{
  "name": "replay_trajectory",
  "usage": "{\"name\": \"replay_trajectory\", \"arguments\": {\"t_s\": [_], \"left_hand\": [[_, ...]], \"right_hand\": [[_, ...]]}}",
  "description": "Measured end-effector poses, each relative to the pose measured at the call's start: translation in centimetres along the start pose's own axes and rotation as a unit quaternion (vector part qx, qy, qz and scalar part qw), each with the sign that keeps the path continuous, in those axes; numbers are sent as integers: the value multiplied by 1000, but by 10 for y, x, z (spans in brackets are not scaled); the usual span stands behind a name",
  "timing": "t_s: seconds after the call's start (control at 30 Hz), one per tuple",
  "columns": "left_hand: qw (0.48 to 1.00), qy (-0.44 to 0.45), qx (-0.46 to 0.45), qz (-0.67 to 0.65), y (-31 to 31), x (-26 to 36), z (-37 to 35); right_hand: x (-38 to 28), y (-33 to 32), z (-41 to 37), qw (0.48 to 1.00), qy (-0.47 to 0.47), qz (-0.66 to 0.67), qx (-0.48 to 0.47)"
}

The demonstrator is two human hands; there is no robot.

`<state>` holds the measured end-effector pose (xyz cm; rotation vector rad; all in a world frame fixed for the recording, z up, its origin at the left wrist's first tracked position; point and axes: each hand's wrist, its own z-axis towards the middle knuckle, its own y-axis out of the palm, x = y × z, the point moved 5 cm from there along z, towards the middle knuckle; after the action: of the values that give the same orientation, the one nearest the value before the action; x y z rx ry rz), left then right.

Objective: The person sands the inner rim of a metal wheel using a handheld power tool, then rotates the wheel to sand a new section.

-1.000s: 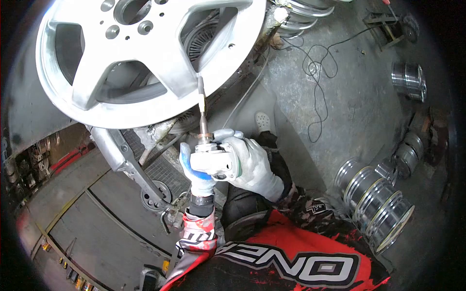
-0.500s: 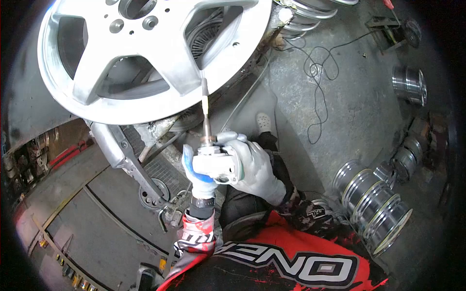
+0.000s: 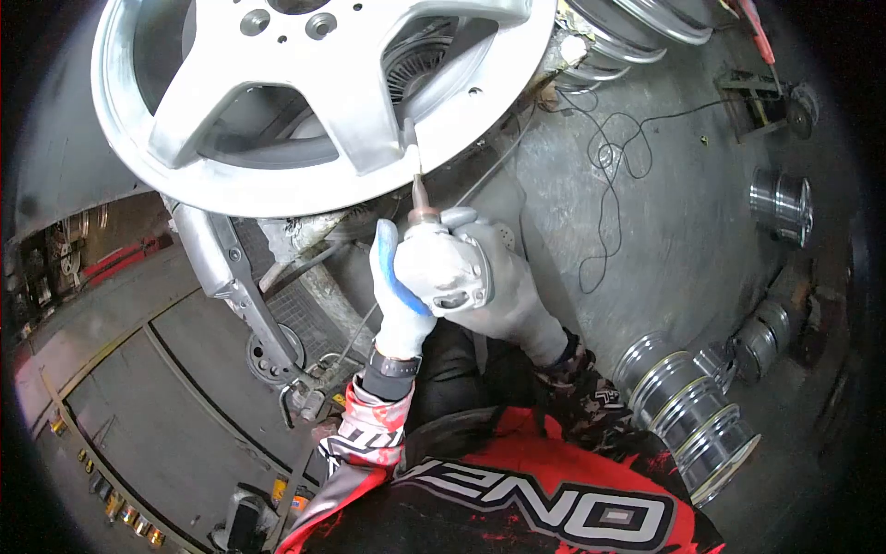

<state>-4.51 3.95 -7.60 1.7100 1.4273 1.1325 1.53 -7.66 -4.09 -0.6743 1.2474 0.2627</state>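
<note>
Both my gloved hands hold a die grinder (image 3: 441,270) with a long thin shaft. My right hand (image 3: 512,291) wraps round its body from the right. On the other side, my left hand (image 3: 399,300), in a white glove with a blue palm, presses against the body with one digit pointing up. The grinder's slim grey tip, a little blurred, overlaps the end of a spoke on a large silver alloy wheel (image 3: 268,196). That wheel lies face up in front of me, its top cut off by the view.
A metal stand arm (image 3: 210,263) runs below the wheel's left side. Stacked polished rims (image 3: 678,397) stand at the lower right, and another rim (image 3: 782,205) sits farther right. A black cable (image 3: 609,222) loops over the grey floor. More rims (image 3: 637,32) are at the top right.
The view has shifted, so the wheel appears farther right and higher. Both hands and the grinder have moved up and right in the picture, the tip staying near the spoke's end.
</note>
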Motion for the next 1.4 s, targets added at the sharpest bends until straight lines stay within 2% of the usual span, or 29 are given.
{"name": "replay_trajectory", "arguments": {"t_s": [0.07,0.13,0.17,0.2,0.3,0.33,0.4,0.47,0.5,0.57,0.67,0.73,0.83,0.87,0.9,0.93,1.0,1.13,1.2,1.23,1.33,1.4], "left_hand": [[999,-3,4,-43,4,-7,-13],[978,42,144,142,11,-8,-29],[986,33,141,88,-2,-16,-35],[990,25,138,33,-7,-18,-36],[985,33,168,31,-11,-21,-29],[985,35,168,28,-10,-18,-23],[997,3,70,37,2,-13,-5],[993,11,76,89,13,-8,6],[995,17,75,57,16,-8,6],[997,24,74,22,18,-11,5],[989,56,120,72,16,-15,-16],[951,104,170,237,22,-10,-27],[976,78,147,139,20,-14,-18],[983,66,138,99,20,-14,-11],[985,39,116,122,21,-12,-6],[985,40,115,121,20,-10,-2],[994,26,93,48,19,-12,2],[980,71,121,141,11,-17,3],[985,12,152,81,5,-26,9],[979,39,151,131,8,-23,12],[980,51,126,144,23,-19,14],[981,57,113,150,19,-16,10]], "right_hand": [[3,6,-15,1000,-12,-16,-9],[-2,3,-28,998,-35,-50,3],[3,2,-32,999,5,-17,-34],[3,3,-32,999,4,-16,-37],[-2,-2,-27,999,-11,-11,-34],[-7,-7,-18,999,-18,-37,-27],[-5,-10,-7,997,-27,-64,-23],[5,-10,-1,999,13,-19,-27],[10,-9,1,998,48,33,-40],[8,-12,-3,997,46,16,-53],[-2,-18,-11,996,43,4,-73],[-4,-19,-10,996,39,4,-82],[-2,-16,-6,995,34,23,-91],[-5,-15,2,995,-22,-54,-86],[-10,-14,5,985,-77,-130,-80],[-6,-11,3,985,-78,-130,-81],[13,-7,-4,998,10,24,-58],[16,-12,-9,994,20,-36,-105],[15,-18,-4,996,37,14,-77],[13,-19,-1,996,37,13,-79],[10,-23,5,995,29,-35,-88],[15,-21,3,990,70,-33,-120]]}}
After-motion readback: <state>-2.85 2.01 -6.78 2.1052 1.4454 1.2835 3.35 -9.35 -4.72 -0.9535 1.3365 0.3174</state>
